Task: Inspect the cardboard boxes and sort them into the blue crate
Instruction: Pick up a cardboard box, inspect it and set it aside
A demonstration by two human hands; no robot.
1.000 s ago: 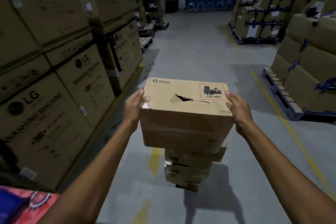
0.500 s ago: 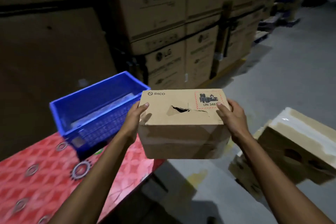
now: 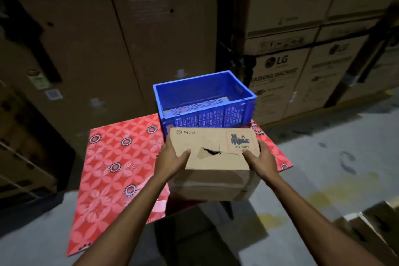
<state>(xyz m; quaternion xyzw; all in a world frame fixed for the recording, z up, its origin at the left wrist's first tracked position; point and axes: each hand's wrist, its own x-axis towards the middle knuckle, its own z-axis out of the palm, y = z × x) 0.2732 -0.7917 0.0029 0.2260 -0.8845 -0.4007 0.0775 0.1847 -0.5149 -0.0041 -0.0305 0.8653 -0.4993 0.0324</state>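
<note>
Sitting between left hand (image 3: 172,158) and right hand (image 3: 260,161): torn cardboard box (image 3: 212,153).

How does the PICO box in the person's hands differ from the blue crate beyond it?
The PICO box is brown cardboard, closed, with a tear in its top; the blue crate is plastic and open-topped. The box is gripped at its ends by the left hand and right hand; the crate stands on the red tablecloth. Both are rectangular.
</note>
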